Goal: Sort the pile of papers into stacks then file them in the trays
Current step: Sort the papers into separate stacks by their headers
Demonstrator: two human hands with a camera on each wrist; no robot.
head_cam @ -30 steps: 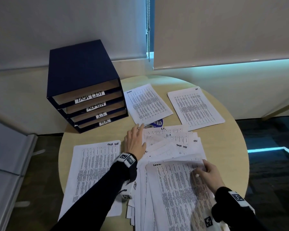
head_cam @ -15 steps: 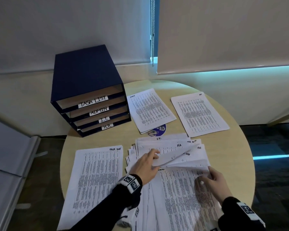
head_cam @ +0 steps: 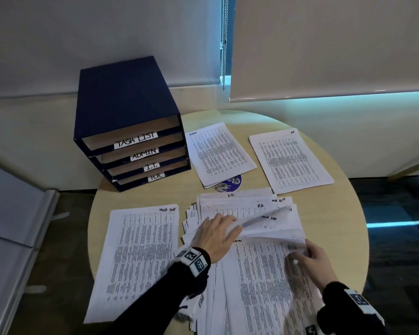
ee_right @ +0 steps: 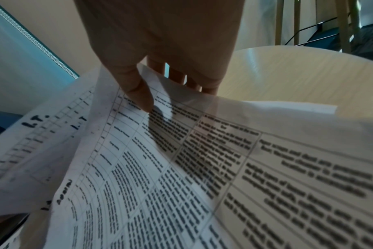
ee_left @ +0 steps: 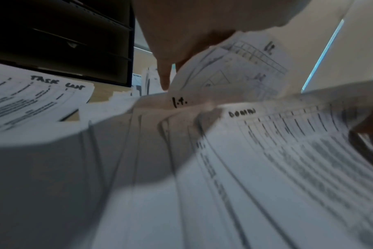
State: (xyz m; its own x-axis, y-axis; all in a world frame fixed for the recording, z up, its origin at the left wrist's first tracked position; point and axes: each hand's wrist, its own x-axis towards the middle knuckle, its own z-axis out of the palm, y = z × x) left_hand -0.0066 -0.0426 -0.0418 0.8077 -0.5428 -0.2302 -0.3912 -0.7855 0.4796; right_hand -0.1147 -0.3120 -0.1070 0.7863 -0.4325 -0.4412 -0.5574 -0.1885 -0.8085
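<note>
A loose pile of printed papers (head_cam: 252,286) lies at the table's near edge. My left hand (head_cam: 218,235) grips the left side of a few lifted sheets (head_cam: 264,223); in the left wrist view its fingers (ee_left: 166,70) curl round a bent sheet marked I.T. (ee_left: 234,67). My right hand (head_cam: 310,257) pinches the right edge of these papers, its thumb (ee_right: 138,91) on the ADMIN sheet (ee_right: 160,168) and its fingers beneath. Sorted stacks lie around: TASK LIST (head_cam: 136,257), ADMIN (head_cam: 218,153), H.R. (head_cam: 290,160). The blue trays (head_cam: 131,131) stand at the back left.
The round wooden table (head_cam: 336,226) has bare room at its right side. A purple disc (head_cam: 230,186) peeks from under the ADMIN stack. The tray labels read TASK LIST, ADMIN, I.T., H.R. from top to bottom. A wall and blinds stand behind the table.
My left hand drew back from the pile's far edge and lifted the top sheets. My right hand stayed at the pile's right edge.
</note>
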